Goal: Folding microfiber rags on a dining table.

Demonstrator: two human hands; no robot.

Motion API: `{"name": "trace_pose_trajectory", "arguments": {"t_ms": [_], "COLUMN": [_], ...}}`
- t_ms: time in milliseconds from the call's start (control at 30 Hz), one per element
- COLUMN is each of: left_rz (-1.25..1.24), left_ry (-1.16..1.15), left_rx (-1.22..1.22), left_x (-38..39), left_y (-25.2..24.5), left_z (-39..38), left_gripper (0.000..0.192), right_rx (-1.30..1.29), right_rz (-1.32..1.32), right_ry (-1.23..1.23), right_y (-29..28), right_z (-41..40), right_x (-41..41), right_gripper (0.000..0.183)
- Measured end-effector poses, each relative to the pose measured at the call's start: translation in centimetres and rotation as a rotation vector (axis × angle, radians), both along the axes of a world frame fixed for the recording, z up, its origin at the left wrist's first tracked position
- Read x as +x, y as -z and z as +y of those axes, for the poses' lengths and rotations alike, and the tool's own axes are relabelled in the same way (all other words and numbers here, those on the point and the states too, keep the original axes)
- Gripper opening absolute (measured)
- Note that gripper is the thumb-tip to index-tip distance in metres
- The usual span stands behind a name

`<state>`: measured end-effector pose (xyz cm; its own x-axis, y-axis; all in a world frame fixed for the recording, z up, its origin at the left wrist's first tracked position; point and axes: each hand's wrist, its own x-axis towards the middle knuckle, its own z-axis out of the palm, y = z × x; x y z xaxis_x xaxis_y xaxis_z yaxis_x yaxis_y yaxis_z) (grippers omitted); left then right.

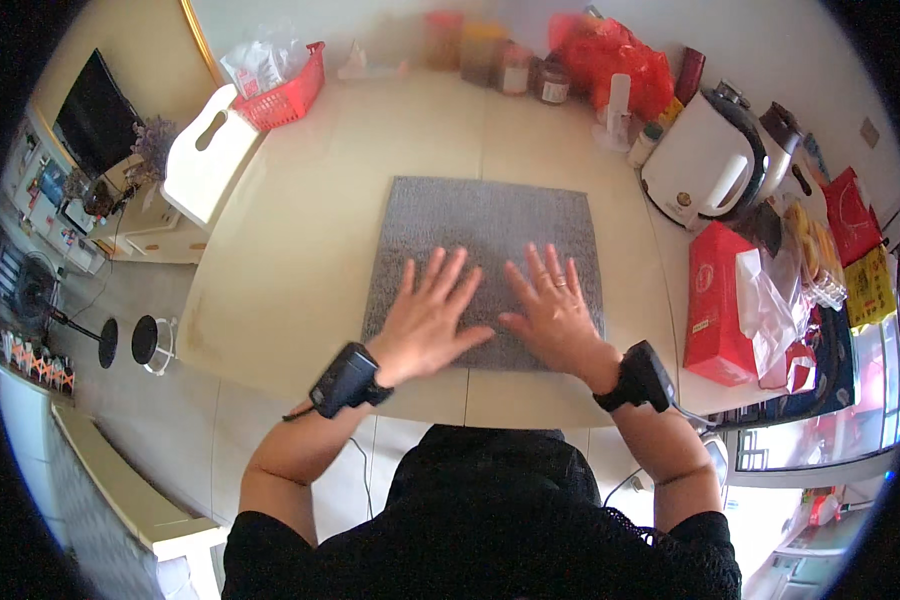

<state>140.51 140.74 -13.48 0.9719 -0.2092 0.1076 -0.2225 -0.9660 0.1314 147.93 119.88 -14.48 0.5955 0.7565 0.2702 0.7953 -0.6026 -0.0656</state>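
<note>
A grey woven placemat [487,217] lies on the cream table [300,225] in front of me. Over its left part is my left hand [431,319], palm down, fingers spread, holding nothing. My right hand [555,315] is over the right part in the same pose, with a ring on one finger. A gap with bare mat showing separates the two hands. Whether the palms touch the mat, I cannot tell. Each wrist wears a black strapped device with a cable.
At the right stand a red tissue box [712,300], a white electric kettle [705,157] and bagged food. Along the back are jars [552,82], a red plastic bag [615,60] and a red basket [289,97]. A white chair [202,157] touches the table's left side.
</note>
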Motion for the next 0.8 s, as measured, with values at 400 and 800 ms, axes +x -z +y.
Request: {"name": "trace_pose_trajectory", "arguments": {"t_ms": [400, 800], "left_rz": [-0.015, -0.076], "left_ry": [-0.098, -0.075], "left_rx": [-0.028, -0.074], "left_x": [-6.3, -10.4], "left_y": [2.5, 2.0], "left_z": [3.5, 2.8], "left_gripper": [0.071, 0.070], "right_rx": [-0.041, 0.039], "right_rz": [0.129, 0.099], "right_ry": [0.166, 0.110], "right_y": [1.6, 0.3], "right_z": [-7.5, -9.7], "right_x": [-3.5, -7.4], "right_gripper": [0.060, 0.059]}}
